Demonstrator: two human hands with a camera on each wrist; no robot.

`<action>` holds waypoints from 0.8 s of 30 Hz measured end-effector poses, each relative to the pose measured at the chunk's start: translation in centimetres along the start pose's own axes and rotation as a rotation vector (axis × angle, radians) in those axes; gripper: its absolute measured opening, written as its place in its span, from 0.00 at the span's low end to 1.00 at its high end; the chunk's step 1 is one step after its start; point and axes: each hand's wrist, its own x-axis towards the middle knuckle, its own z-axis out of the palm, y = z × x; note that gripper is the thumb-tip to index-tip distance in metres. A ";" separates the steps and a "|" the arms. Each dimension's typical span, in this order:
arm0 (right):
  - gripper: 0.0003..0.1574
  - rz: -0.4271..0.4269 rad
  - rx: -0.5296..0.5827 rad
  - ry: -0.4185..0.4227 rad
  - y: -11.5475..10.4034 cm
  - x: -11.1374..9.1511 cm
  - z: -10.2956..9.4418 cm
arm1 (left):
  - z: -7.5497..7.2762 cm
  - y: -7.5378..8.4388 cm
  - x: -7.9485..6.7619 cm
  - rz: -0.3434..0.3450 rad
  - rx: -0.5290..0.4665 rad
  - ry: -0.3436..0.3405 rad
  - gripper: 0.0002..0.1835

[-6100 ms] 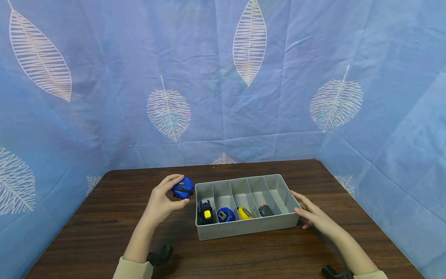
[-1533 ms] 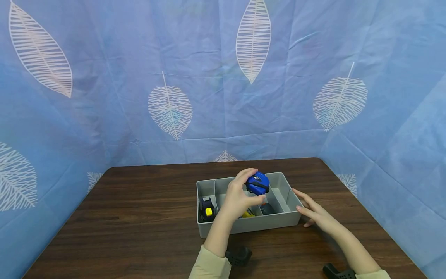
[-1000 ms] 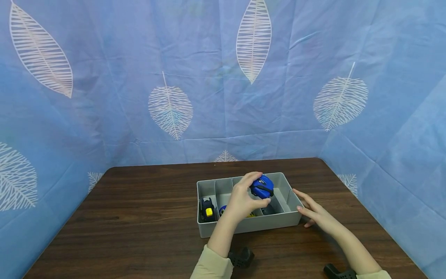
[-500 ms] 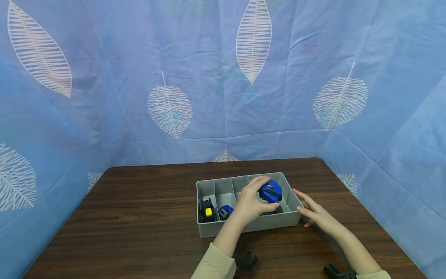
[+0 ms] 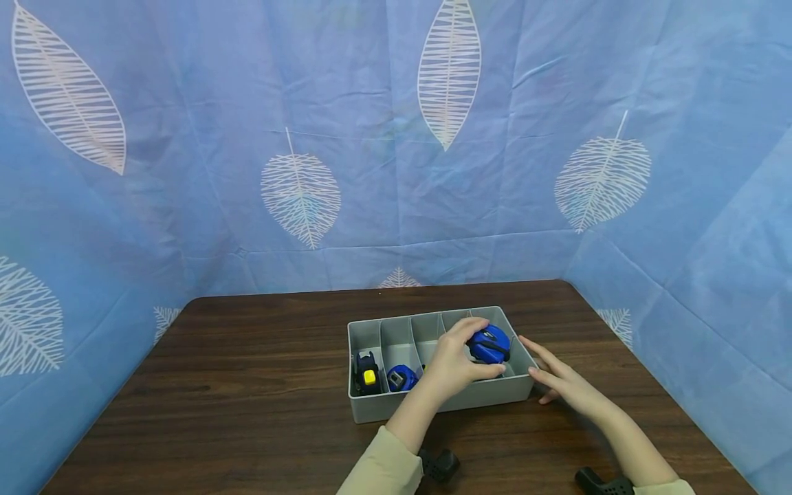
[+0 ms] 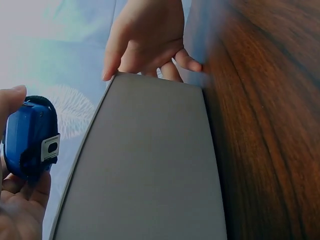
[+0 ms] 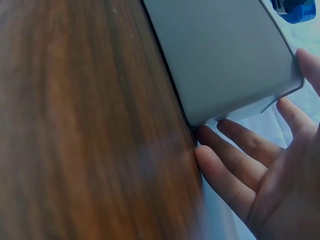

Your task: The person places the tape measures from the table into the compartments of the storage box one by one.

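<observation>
My left hand (image 5: 456, 363) pinches a blue tape measure (image 5: 490, 344) between thumb and fingers, above the right part of a grey divided box (image 5: 445, 399). In the left wrist view the same tape measure (image 6: 31, 137) shows its metal end hook, higher than the box rim. My right hand (image 5: 566, 385) touches the box's right end with extended fingers, its thumb at the near corner; the right wrist view shows these fingers (image 7: 240, 160) against the end wall. A black tape measure with a yellow button (image 5: 368, 375) lies in the leftmost compartment, a smaller blue one (image 5: 401, 378) beside it.
The box stands on a dark wood table (image 5: 216, 385) in front of a blue leaf-print cloth (image 5: 371, 206). My left forearm and hand cover most of the middle compartments; only a sliver of yellow shows there. A black wrist device (image 5: 441, 466) hangs under my left wrist.
My left hand has carried the blue tape measure from left of the box to above its right side, lowering it slightly over the last second. My right hand has stayed at the box end.
</observation>
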 end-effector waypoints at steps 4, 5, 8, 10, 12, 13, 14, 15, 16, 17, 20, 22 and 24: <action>0.37 0.014 0.002 -0.014 -0.1 -0.1 -0.1 | 0.3 -0.1 0.2 -0.003 0.037 -0.021 0.38; 0.38 0.016 0.003 -0.015 0.0 -0.1 -0.2 | 0.4 -0.1 0.3 -0.006 0.041 -0.028 0.38; 0.38 0.019 0.003 -0.014 0.1 -0.1 -0.2 | 0.6 -0.1 0.4 -0.015 0.053 -0.040 0.38; 0.38 0.016 0.005 -0.014 0.1 -0.2 -0.2 | 0.7 -0.1 0.5 -0.021 0.053 -0.045 0.38; 0.38 0.014 0.008 -0.015 0.1 -0.2 -0.3 | 0.8 -0.1 0.5 -0.027 0.058 -0.048 0.38; 0.38 0.016 0.010 -0.016 0.1 -0.2 -0.3 | 0.8 -0.1 0.6 -0.029 0.060 -0.051 0.38; 0.38 0.011 0.010 -0.020 0.1 -0.2 -0.3 | 0.9 -0.2 0.6 -0.033 0.060 -0.053 0.38; 0.38 0.013 0.011 -0.020 0.1 -0.2 -0.3 | 1.0 -0.2 0.6 -0.036 0.061 -0.055 0.38; 0.38 0.008 0.012 -0.024 0.1 -0.3 -0.3 | 1.0 -0.2 0.7 -0.038 0.061 -0.058 0.38; 0.38 0.004 0.012 -0.026 0.1 -0.3 -0.4 | 1.1 -0.2 0.8 -0.039 0.062 -0.060 0.38; 0.38 -0.013 0.017 -0.034 0.0 -0.4 -0.4 | 1.3 -0.2 0.9 -0.040 0.073 -0.065 0.38; 0.37 -0.021 0.021 -0.035 0.0 -0.4 -0.4 | 1.5 -0.2 1.1 -0.036 0.087 -0.072 0.38; 0.38 -0.020 0.022 -0.034 0.0 -0.4 -0.4 | 1.6 -0.2 1.2 -0.033 0.112 -0.080 0.39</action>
